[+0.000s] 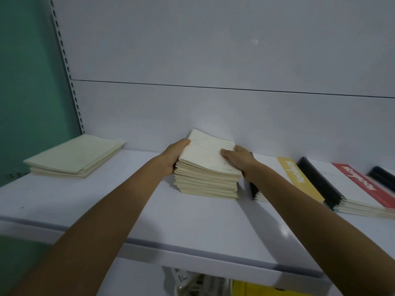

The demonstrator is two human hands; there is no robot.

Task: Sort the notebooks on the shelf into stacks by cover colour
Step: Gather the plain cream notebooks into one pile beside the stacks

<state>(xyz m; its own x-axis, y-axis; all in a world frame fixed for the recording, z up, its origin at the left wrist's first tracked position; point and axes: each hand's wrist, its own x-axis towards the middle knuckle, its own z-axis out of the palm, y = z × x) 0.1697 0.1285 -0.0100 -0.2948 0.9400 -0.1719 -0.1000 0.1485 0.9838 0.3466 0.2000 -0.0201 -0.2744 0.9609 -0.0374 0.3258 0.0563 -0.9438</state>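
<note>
A tall stack of cream notebooks stands in the middle of the white shelf, near the back wall. My left hand grips the stack's left side, thumb on the top cover. My right hand holds its right side, fingers lying on the top notebook. A lower stack of cream notebooks lies at the far left. To the right lie a yellow-striped notebook stack, partly behind my right forearm, and a red-striped notebook stack with black spines.
A dark notebook edge shows at the far right. A slotted upright rail and green wall bound the shelf on the left. Below the shelf edge are a yellow item and white packaging.
</note>
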